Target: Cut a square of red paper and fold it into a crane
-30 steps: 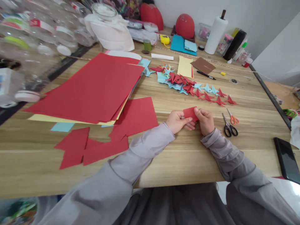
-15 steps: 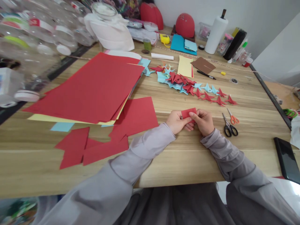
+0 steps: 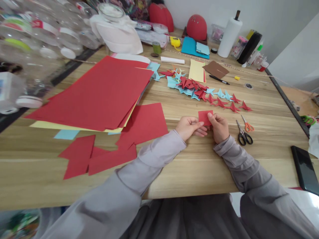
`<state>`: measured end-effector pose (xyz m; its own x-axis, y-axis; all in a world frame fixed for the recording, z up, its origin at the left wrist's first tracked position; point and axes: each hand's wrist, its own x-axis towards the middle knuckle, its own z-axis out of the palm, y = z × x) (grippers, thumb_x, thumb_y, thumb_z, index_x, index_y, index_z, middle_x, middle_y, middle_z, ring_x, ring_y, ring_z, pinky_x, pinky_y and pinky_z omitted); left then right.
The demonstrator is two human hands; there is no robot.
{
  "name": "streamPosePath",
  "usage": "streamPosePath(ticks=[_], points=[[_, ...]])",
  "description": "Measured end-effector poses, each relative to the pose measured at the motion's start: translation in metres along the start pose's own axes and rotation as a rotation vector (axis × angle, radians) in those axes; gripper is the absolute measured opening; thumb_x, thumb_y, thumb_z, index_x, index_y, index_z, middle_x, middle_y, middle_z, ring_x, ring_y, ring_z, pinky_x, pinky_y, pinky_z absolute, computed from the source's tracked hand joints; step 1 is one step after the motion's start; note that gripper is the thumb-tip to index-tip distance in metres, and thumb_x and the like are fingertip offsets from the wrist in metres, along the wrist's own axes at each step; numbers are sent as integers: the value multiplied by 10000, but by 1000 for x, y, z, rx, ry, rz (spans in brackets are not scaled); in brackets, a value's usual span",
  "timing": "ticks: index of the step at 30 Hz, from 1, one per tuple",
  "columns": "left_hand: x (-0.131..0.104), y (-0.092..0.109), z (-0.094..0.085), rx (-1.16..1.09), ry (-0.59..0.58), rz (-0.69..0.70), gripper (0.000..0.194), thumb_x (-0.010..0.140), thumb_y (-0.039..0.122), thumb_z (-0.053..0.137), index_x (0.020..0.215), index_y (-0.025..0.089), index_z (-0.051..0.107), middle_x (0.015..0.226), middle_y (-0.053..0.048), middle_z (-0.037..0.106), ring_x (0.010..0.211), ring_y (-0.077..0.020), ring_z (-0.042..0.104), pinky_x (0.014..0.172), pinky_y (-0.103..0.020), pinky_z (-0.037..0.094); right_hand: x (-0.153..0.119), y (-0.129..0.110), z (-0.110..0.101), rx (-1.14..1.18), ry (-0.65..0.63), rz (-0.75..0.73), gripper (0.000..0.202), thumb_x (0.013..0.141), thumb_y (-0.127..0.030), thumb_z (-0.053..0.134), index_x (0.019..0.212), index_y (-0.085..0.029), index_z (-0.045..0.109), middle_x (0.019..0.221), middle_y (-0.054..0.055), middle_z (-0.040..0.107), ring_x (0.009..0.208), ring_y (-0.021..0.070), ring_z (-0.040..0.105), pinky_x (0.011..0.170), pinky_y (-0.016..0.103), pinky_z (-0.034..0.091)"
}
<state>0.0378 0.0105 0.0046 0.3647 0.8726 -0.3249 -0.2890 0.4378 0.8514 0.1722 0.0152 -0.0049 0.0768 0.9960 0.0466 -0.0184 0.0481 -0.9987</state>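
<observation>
A small red paper square (image 3: 204, 117) is raised above the wooden table. My right hand (image 3: 219, 128) pinches it at its right side, thumb on top. My left hand (image 3: 189, 128) is at the paper's lower left corner, its thumb and fingertips close together at the edge; whether they grip it is hard to tell. Beyond the hands lie folded red and light blue paper cranes (image 3: 190, 84), some in rows. Black-handled scissors (image 3: 245, 136) and orange-handled scissors (image 3: 248, 126) rest right of my right hand.
Large red sheets (image 3: 99, 96) are stacked at the left, with cut red pieces (image 3: 81, 157) nearer me. A phone (image 3: 305, 169) lies at the right edge. Plastic bottles (image 3: 45, 31) crowd the far left. A black pen (image 3: 219, 79) lies beyond the cranes.
The red paper has moved slightly right and up and shows more of its face. My left thumb has come off its middle to its lower left corner.
</observation>
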Motion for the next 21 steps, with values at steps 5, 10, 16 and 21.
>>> streamPosePath(ticks=[5, 10, 16, 21], points=[[1, -2, 0, 5, 19, 12, 133, 797, 113, 584, 676, 99, 531, 547, -38, 651, 464, -142, 635, 481, -248, 531, -2, -3, -1, -60, -121, 13, 352, 628, -472, 725, 585, -177, 538, 441, -63, 477, 385, 63, 396, 381, 216, 314], [0, 0, 0, 22, -16, 13, 149, 808, 80, 544, 663, 102, 513, 535, -35, 646, 463, -145, 634, 485, -257, 530, -4, -2, -2, -22, -134, 29, 365, 681, -499, 675, 574, -172, 552, 431, -54, 488, 369, 63, 399, 374, 217, 332], [-2, 2, -2, -11, -103, 16, 131, 793, 67, 546, 668, 97, 523, 592, -70, 680, 539, -168, 668, 552, -280, 552, -2, 0, -2, 48, -89, 82, 416, 710, -529, 638, 525, -169, 539, 396, -49, 480, 333, 58, 372, 335, 207, 289], [-1, -1, -3, -46, -150, 30, 124, 758, 106, 614, 671, 101, 526, 621, -83, 692, 566, -184, 676, 594, -318, 564, -1, 0, -2, 56, -67, 88, 459, 718, -566, 607, 505, -168, 523, 382, -53, 463, 323, 53, 344, 325, 205, 255]])
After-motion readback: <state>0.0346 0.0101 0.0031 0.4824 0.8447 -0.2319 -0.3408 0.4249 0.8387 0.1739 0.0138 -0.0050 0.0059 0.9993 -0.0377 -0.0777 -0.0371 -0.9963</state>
